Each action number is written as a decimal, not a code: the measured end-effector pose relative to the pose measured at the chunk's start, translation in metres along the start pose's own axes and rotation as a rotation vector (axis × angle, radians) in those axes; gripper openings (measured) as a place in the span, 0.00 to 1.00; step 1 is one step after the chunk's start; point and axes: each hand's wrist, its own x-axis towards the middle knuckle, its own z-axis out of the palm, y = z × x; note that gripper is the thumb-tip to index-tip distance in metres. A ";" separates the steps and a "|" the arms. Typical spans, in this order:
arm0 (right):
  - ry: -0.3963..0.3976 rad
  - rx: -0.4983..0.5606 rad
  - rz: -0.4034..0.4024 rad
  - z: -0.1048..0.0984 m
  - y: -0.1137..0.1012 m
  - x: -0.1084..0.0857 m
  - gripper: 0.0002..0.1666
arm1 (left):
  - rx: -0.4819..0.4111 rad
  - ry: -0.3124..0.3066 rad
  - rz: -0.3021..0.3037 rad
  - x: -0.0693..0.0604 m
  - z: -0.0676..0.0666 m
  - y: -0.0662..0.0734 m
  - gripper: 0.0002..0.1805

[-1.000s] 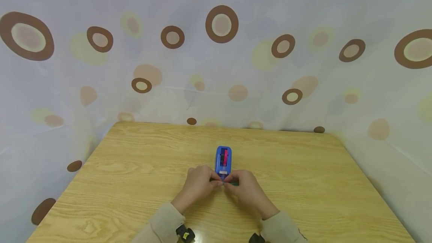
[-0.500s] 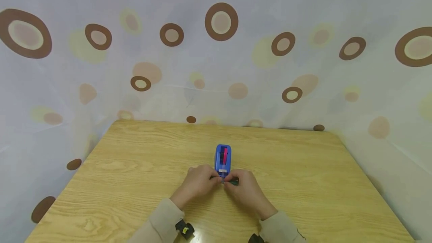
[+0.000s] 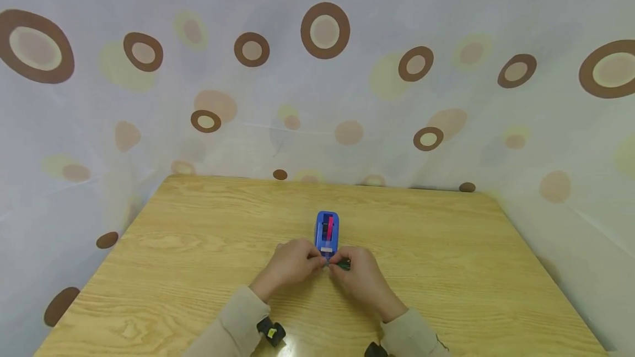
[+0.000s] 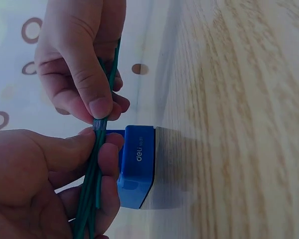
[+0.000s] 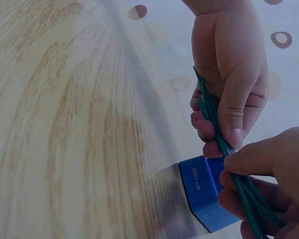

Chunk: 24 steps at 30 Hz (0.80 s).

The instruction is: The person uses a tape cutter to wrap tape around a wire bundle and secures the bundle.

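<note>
Both hands meet just in front of a blue tape dispenser [image 3: 327, 244] that stands near the middle of the table. A bundle of thin green strands [image 4: 87, 195] lies across the fingers of both, with a band of clear tape [image 4: 99, 124] around it between the thumbs. My left hand [image 3: 291, 262] pinches the bundle on one side of the band. On the other side, my right hand [image 3: 360, 274] pinches it between thumb and fingers. The dispenser is close behind the fingertips; whether the tape still joins it cannot be told.
A wooden table [image 3: 446, 269] extends around the hands and dispenser. Behind and beside it hangs a pale curtain [image 3: 367, 87] with brown and beige circles. A dark strap [image 3: 271, 331] sits at the left sleeve.
Both hands stay at nearly the same spot with small finger shifts at the bundle. More of the green strands shows beside the right hand than one second ago. The head view has tilted slightly.
</note>
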 end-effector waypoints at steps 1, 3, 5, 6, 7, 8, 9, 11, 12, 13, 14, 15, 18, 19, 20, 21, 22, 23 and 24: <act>0.001 -0.001 0.002 0.000 0.000 0.000 0.06 | -0.007 0.001 -0.005 0.000 0.000 0.000 0.16; -0.002 0.002 0.011 0.000 0.000 0.001 0.06 | -0.017 0.004 -0.013 0.000 0.000 0.000 0.14; -0.004 0.008 0.016 0.000 -0.001 0.001 0.06 | -0.029 0.005 -0.029 0.000 0.000 0.000 0.13; -0.006 0.012 0.019 0.000 -0.001 0.001 0.06 | -0.032 0.007 -0.034 0.000 0.000 0.001 0.12; -0.007 0.016 0.023 0.000 -0.001 0.001 0.06 | -0.038 0.010 -0.039 -0.001 0.000 0.001 0.11; -0.008 0.021 0.027 0.000 -0.002 0.000 0.06 | -0.039 0.014 -0.040 -0.001 0.000 0.001 0.11; -0.007 0.024 0.030 0.001 -0.002 0.000 0.06 | -0.040 0.017 -0.043 -0.001 0.000 0.001 0.11; -0.006 0.021 0.031 0.001 -0.002 -0.001 0.06 | -0.041 0.027 -0.044 -0.001 0.001 0.001 0.10; -0.005 0.019 0.031 0.001 -0.002 -0.001 0.05 | -0.041 0.034 -0.041 -0.001 0.001 0.001 0.10; -0.003 0.016 0.031 0.001 -0.002 -0.001 0.05 | -0.039 0.042 -0.038 -0.001 0.002 0.001 0.10; 0.000 0.016 0.030 0.002 -0.002 -0.001 0.05 | -0.036 0.053 -0.034 -0.001 0.002 0.001 0.09; 0.003 0.015 0.027 0.002 -0.001 -0.001 0.05 | -0.033 0.063 -0.030 -0.002 0.002 0.001 0.09; 0.009 0.018 0.027 0.003 -0.001 -0.002 0.06 | -0.020 0.096 -0.017 -0.002 0.003 0.002 0.07; 0.010 0.020 0.025 0.003 -0.001 -0.002 0.05 | -0.017 0.105 -0.016 -0.002 0.004 0.002 0.07; 0.009 0.018 0.025 0.003 0.000 -0.002 0.05 | -0.009 0.113 -0.013 -0.002 0.004 0.002 0.06; 0.006 0.013 0.019 0.003 0.000 -0.002 0.05 | -0.003 0.121 -0.007 -0.001 0.005 0.002 0.06; 0.001 0.007 0.021 0.002 0.000 -0.002 0.05 | 0.006 0.129 -0.001 -0.001 0.006 0.002 0.06; -0.007 0.002 0.022 0.002 0.000 -0.001 0.05 | 0.012 0.137 0.005 -0.001 0.007 0.002 0.06; -0.018 -0.004 0.023 0.001 0.000 -0.001 0.05 | 0.021 0.145 0.014 -0.001 0.008 0.002 0.05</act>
